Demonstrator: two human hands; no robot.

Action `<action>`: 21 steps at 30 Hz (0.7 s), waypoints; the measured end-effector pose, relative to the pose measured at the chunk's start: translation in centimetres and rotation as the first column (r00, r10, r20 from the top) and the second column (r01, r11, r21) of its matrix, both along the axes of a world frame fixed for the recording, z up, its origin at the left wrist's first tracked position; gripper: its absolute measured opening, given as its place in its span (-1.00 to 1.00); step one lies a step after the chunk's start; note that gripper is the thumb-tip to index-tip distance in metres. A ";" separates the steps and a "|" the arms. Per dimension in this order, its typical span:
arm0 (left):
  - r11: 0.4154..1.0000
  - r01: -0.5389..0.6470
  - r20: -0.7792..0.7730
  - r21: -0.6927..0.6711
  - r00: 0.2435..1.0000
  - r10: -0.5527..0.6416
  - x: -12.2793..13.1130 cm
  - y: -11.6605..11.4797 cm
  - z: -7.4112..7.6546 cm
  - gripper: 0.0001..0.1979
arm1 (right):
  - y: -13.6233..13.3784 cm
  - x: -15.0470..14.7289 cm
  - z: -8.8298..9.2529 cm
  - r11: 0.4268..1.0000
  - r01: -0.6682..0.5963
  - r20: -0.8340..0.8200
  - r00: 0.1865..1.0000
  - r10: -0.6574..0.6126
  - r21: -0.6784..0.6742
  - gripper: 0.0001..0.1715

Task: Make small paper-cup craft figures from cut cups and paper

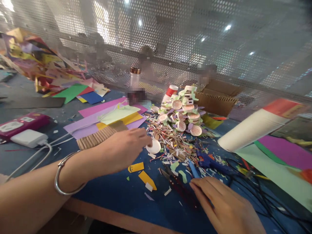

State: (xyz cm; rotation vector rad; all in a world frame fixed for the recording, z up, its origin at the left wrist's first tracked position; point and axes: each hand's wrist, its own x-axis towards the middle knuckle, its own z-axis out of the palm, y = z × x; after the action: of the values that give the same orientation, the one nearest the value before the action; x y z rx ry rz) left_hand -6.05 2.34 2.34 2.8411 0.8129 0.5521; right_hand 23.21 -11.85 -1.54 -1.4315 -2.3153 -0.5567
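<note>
Blue worktop [109, 191], wooden front edge nearest the camera. Right grip [226, 208] lies low on it at bottom right, fingers straight and released, holding nothing. Its fingertips sit just beside the dark scissors [175, 183]; can't tell if they touch.

Left grip [124, 149] reaches in from the left, steel bangle [65, 175] on the wrist. Fingers are gathered and pinched on the edge of a white disc [154, 147]. The disc is at the near-left edge of the scrap pile [173, 143], low over the worktop. Yellow paper offcuts [136, 167] lie just below that hand.

Blue glue gun [209, 162] is right of the scraps, black cables trailing off to the right. Behind the scraps is a heap of finished discs [182, 113], brown faces with pale green and purple paper tabs.

Corrugated card strip [99, 136] lies just behind the left wrist, on purple and yellow paper sheets [109, 117]. White charger [29, 138] is far left. Big white tube [253, 128] lies tilted on the right, red cap end further off.

Red-capped bottle [170, 92] and cardboard box [216, 97] sit behind the heap. Perforated metal screen [195, 32] closes off the back.
</note>
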 end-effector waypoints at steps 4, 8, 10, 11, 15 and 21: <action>0.970 -0.237 0.214 -0.050 0.946 0.242 -0.4 1.4 2.0 -0.69 | 1.0 1.0 0.2 1.000 0.008 0.026 1.000 -0.008 0.013 -0.70; 0.909 -0.405 0.066 -0.094 0.909 0.412 -2.0 3.2 2.6 -0.77 | 2.8 1.2 0.5 0.999 0.024 0.033 0.999 -0.023 -0.038 -0.79; 0.893 -0.430 -0.084 -0.136 0.903 0.422 -2.8 4.1 2.3 -0.78 | 3.5 0.8 0.7 0.997 0.011 0.019 1.000 -0.010 -0.078 -0.80; 0.891 -0.433 -0.136 -0.138 0.899 0.416 -3.1 4.6 2.0 -0.77 | 3.9 0.5 0.8 0.996 0.003 0.012 1.000 -0.002 -0.091 -0.80; 0.876 -0.454 -0.228 -0.164 0.881 0.414 -3.5 5.6 0.9 -0.79 | 5.0 -1.1 1.4 0.997 -0.054 0.000 0.999 0.055 -0.054 -0.74; 0.863 -0.452 -0.248 -0.225 0.884 0.398 -2.9 6.1 -0.1 -0.83 | 5.8 -2.1 1.9 0.995 -0.097 0.045 0.994 0.098 -0.030 -0.71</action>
State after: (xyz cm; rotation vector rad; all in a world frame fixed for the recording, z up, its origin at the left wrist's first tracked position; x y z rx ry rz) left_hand -8.91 8.42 2.20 2.4821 1.4519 0.1802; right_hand 21.09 -6.03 0.37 -1.3230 -2.4231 -0.5368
